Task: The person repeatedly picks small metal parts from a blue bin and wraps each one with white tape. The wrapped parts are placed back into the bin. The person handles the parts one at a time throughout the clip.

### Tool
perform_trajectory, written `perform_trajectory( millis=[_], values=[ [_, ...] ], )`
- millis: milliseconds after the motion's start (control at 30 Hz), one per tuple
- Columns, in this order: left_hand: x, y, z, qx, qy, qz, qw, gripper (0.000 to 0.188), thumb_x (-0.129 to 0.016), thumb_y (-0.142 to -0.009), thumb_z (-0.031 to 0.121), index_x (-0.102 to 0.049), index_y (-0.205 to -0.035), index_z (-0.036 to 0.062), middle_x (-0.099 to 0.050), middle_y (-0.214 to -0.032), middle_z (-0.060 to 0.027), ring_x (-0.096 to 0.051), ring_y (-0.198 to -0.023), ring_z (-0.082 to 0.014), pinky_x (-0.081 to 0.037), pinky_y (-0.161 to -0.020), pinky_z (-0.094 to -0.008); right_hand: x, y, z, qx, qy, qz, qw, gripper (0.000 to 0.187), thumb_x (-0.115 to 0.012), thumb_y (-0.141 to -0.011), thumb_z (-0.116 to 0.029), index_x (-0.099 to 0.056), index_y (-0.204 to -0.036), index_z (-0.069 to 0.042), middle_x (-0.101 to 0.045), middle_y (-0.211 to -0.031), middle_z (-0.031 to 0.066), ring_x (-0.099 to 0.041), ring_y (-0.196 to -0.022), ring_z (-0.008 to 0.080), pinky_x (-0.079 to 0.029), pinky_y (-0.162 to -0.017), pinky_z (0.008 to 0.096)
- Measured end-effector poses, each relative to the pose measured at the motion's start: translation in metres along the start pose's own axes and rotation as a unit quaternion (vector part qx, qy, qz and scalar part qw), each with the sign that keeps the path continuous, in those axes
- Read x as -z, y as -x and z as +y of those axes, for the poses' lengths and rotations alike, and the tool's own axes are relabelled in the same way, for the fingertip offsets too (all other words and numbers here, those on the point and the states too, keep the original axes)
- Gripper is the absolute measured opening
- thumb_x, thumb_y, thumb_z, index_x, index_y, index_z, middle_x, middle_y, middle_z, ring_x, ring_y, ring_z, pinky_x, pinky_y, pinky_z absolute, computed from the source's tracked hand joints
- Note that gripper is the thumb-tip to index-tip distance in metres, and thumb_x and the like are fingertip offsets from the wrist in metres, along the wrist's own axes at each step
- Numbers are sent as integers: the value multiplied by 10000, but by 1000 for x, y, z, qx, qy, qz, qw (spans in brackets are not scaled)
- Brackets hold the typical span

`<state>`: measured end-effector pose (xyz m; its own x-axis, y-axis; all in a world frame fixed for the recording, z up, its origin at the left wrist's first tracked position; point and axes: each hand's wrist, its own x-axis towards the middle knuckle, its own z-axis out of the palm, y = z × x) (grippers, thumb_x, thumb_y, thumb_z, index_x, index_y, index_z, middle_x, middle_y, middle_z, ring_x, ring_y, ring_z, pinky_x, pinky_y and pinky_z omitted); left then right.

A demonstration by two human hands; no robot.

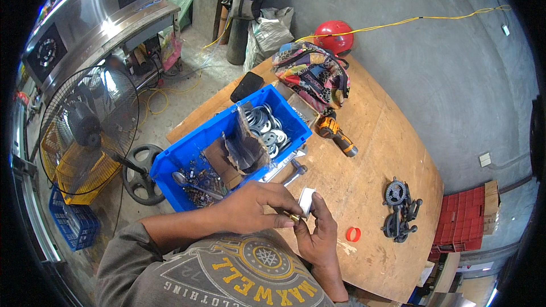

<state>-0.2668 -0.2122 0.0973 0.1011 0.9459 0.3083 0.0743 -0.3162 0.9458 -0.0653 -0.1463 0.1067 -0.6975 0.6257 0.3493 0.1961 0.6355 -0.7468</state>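
Both my hands meet over the near edge of the table, beside the blue bin. Between the thumb and fingers of my left hand [250, 207] is a small brass-coloured fitting [292, 216]. My right hand [319, 237] grips a small white block-like piece [306, 199] with its fingers and thumb. The brass fitting lies close against the white piece; whether they are joined I cannot tell. The blue bin [182, 147] holds flat grey metal rings [272, 131] at its far end and many small metal parts [200, 181] with a spoon [181, 179] at its near end.
A cardboard divider [222, 162] stands in the bin. On the wooden table [375, 170] lie a hammer-like tool [296, 170], a cordless drill [336, 135], a red-orange ring [353, 234], black burner parts [398, 210], a phone [247, 87] and a patterned bag [313, 74]. A fan [88, 131] stands left.
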Motion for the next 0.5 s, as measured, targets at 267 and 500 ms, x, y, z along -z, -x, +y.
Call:
perform_trajectory(
  millis=[267, 500],
  values=[
    [4, 1, 4, -44, -32, 57, 997, 233, -793, -800, 137, -704, -982, 24, -695, -941, -113, -680, -885, -244, -530, -791, -345, 3, -15, -13, -35, 34, -37, 998, 520, -663, -859, -49, -501, -1353, -24, -634, -1095, 226, -664, -987, 353, -523, -820, 388],
    [1, 0, -15, 32, 169, 132, 976, 236, -742, -867, 135, -658, -1037, -6, -683, -938, -73, -655, -889, -145, -520, -787, -280, -5, -23, -15, -211, -45, -112, 970, 562, -635, -906, -135, -435, -1416, -8, -626, -1165, 268, -672, -1018, 359, -526, -849, 396]
  ],
)
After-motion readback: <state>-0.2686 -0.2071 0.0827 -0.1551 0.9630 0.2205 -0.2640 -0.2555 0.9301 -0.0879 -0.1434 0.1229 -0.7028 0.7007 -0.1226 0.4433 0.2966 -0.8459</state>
